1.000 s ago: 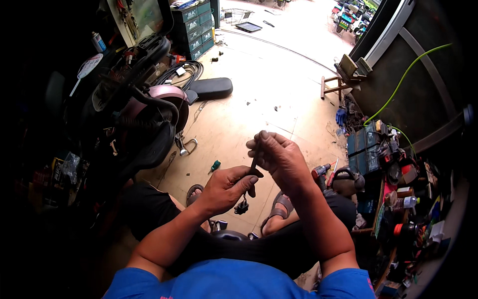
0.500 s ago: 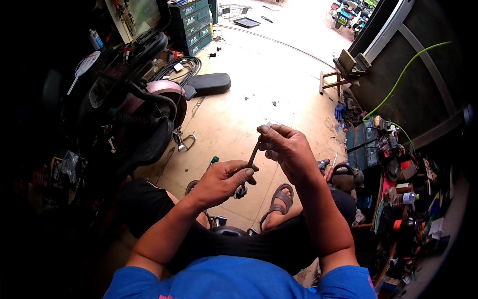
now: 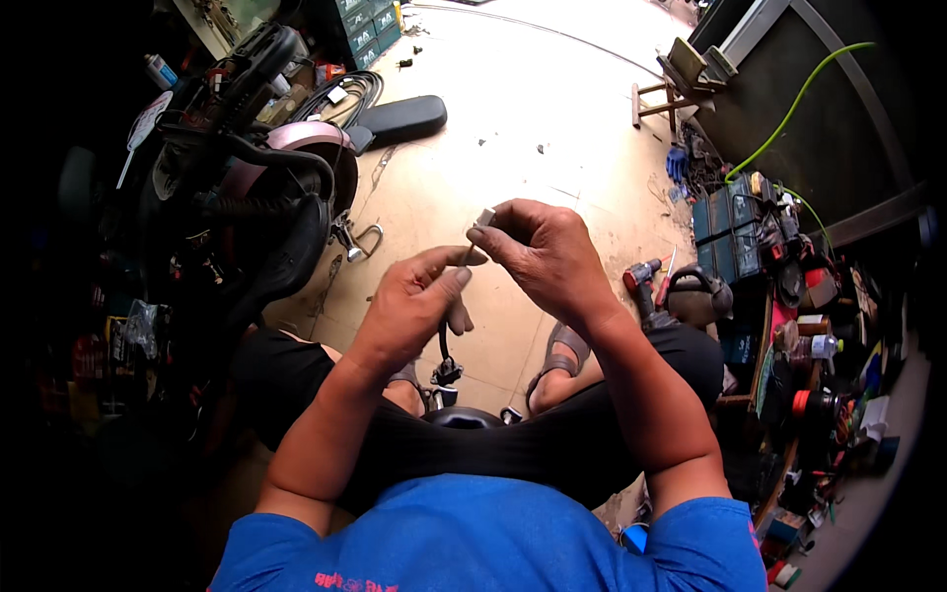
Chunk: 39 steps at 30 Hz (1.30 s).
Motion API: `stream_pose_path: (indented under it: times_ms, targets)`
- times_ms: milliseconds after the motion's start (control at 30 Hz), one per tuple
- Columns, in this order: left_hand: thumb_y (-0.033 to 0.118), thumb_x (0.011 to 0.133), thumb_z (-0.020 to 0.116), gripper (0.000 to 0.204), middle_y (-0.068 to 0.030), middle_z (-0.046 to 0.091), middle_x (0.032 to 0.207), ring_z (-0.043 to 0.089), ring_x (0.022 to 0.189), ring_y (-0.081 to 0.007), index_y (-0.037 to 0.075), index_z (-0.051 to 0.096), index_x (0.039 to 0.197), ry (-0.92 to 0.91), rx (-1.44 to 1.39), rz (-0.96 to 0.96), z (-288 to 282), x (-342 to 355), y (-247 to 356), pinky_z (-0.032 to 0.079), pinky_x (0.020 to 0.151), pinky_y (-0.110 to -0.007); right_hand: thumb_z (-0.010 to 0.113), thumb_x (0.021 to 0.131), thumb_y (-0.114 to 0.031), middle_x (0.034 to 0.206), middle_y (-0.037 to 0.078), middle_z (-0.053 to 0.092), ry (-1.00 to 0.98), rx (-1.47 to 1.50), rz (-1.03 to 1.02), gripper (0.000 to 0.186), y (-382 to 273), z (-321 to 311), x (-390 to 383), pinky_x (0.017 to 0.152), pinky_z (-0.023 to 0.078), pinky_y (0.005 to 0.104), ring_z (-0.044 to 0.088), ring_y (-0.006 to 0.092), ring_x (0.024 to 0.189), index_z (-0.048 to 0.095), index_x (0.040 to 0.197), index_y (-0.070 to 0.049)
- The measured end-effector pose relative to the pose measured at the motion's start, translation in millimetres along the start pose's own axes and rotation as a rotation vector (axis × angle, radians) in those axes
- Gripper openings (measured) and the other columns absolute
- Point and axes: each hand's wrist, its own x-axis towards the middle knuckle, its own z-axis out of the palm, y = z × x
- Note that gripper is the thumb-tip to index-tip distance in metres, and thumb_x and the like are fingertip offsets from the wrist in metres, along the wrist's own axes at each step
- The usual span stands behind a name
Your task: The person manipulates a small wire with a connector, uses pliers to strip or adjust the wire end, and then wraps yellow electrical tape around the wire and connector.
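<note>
I sit low over a tan floor with both hands raised in front of me. My right hand (image 3: 547,259) pinches a small pale connector (image 3: 483,218) at its fingertips. My left hand (image 3: 416,301) grips the dark cable (image 3: 443,345) just below it; the cable hangs down between my knees to a small black plug (image 3: 446,373). The two hands touch at the thumbs. How the connector joins the cable is hidden by my fingers.
A partly stripped scooter (image 3: 247,187) stands at my left, its black seat (image 3: 400,118) lying on the floor beyond. A red cordless drill (image 3: 643,281), dark battery boxes (image 3: 730,232), a green hose (image 3: 789,109) and cluttered tools fill the right side. A small wooden stool (image 3: 661,94) stands farther off.
Both hands have lifted slightly and drawn together; the connector end now sticks up above my right fingertips, and the view has tilted a little lower.
</note>
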Motion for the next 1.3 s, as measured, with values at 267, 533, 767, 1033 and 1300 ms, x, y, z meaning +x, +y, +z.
stream_pose_path:
  times_ms: [267, 533, 767, 1033, 1300]
  targets:
    - [0.012, 0.107, 0.059, 0.019, -0.0018, 0.065, 0.076, 0.056, 0.053, -0.0054, 0.000, 0.071, 0.114, 0.294, -0.080, -0.010, -14.7, 0.3, 5.7, 0.039, 0.045, -0.019, 0.073, 0.101, -0.020, 0.098, 0.010, 0.079, 0.381, 0.057, -0.296, 0.025, -52.6, -117.1, -31.5, 0.068, 0.053, 0.0230, 0.072, 0.0114, 0.083, 0.076, 0.116, 0.001]
    - [0.017, 0.110, 0.057, 0.025, 0.0052, 0.050, 0.072, 0.036, 0.047, 0.0005, 0.004, 0.065, 0.129, 0.353, -0.153, 0.087, -34.8, 4.5, -15.4, 0.025, 0.040, -0.016, 0.073, 0.098, -0.022, 0.084, 0.004, 0.075, 0.726, -0.004, 0.358, 0.025, 183.9, -203.3, -138.4, 0.069, 0.052, 0.0288, 0.064, 0.0084, 0.075, 0.077, 0.100, 0.002]
    - [0.021, 0.111, 0.055, 0.029, 0.0050, 0.044, 0.069, 0.031, 0.044, -0.0007, 0.003, 0.062, 0.133, 0.361, -0.174, 0.127, -30.6, 25.1, -12.8, 0.023, 0.038, -0.017, 0.083, 0.086, -0.035, 0.130, 0.023, 0.068, 0.495, -0.457, 1.271, 0.059, 411.8, -65.4, -295.6, 0.105, 0.051, 0.0472, 0.064, 0.0369, 0.123, 0.065, 0.132, -0.002]
    - [0.016, 0.108, 0.056, 0.026, 0.0034, 0.050, 0.066, 0.038, 0.046, -0.0024, -0.001, 0.067, 0.124, 0.320, 0.057, -0.041, 17.9, 39.5, 18.8, 0.026, 0.040, -0.020, 0.088, 0.081, -0.026, 0.129, 0.016, 0.064, 0.233, -0.679, 1.190, 0.068, 503.5, -38.7, -287.4, 0.104, 0.051, 0.0455, 0.063, 0.0352, 0.119, 0.059, 0.140, -0.010]
    - [0.015, 0.110, 0.055, 0.023, -0.0016, 0.058, 0.073, 0.053, 0.052, -0.0077, -0.002, 0.066, 0.122, 0.167, -0.163, -0.020, -4.6, 37.6, 43.9, 0.038, 0.045, -0.020, 0.074, 0.094, -0.023, 0.105, 0.013, 0.068, 0.298, -0.471, 0.881, 0.042, 459.3, -98.1, -233.2, 0.086, 0.057, 0.0423, 0.070, 0.0293, 0.097, 0.062, 0.127, -0.001]
